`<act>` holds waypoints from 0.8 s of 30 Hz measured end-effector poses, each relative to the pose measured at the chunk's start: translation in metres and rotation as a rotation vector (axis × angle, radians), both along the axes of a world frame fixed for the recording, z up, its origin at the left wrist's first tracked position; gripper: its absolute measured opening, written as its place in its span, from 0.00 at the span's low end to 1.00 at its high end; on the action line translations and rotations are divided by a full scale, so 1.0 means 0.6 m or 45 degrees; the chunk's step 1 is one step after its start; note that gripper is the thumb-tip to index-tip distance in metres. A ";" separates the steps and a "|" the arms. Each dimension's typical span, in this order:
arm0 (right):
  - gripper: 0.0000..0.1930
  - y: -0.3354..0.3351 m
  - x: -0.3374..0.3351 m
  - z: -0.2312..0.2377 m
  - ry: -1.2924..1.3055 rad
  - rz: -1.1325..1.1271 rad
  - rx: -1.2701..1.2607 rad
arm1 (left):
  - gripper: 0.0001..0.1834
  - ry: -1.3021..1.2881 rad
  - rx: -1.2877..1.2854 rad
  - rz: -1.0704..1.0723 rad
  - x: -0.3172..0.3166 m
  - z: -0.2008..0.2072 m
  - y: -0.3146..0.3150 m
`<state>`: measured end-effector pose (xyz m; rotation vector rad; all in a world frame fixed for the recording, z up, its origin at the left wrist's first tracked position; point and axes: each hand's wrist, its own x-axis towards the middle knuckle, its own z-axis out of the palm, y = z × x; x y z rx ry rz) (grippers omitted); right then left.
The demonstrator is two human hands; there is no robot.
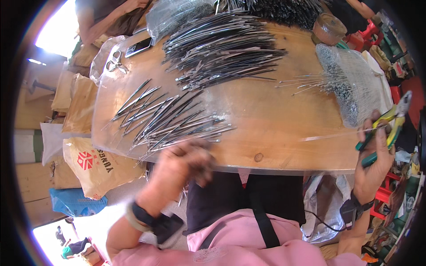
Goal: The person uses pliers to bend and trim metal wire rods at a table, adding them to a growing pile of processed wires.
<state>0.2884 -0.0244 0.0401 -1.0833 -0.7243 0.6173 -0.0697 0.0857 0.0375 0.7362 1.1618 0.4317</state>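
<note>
My right hand [376,148] is closed around green-and-yellow pliers [395,119], whose jaws point up and away at the table's right side. A thin pale wire [333,135] reaches leftward from its fingers, blurred. My left hand [186,162] is over the near edge of the table, smeared by motion, so I cannot make out whether its fingers hold anything. Just beyond it lies a loose spread of thin dark metal strips [164,117]. A bundle of fine wires [339,84] in clear plastic rests beyond my right hand, several ends poking out to the left.
A larger heap of dark strips [222,48] covers the table's far middle. Scissors [116,63] and a phone [139,47] lie far left. A round container [328,29] stands far right. Paper sacks [95,164] crowd the left side. Another person's arm [104,24] shows at the far left.
</note>
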 end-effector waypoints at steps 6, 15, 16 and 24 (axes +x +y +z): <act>0.12 -0.047 -0.011 -0.026 0.435 0.133 -0.107 | 0.38 -0.600 -0.018 0.117 0.067 0.012 -0.110; 0.10 -0.014 -0.085 -0.025 0.435 0.247 -0.052 | 0.10 -0.555 -0.156 0.027 0.111 -0.043 -0.101; 0.10 -0.016 -0.087 -0.030 0.404 0.234 -0.051 | 0.09 -0.519 -0.102 0.026 0.110 -0.046 -0.104; 0.10 -0.016 -0.100 -0.050 0.326 0.303 -0.060 | 0.04 -0.253 0.115 -0.044 0.088 -0.070 -0.105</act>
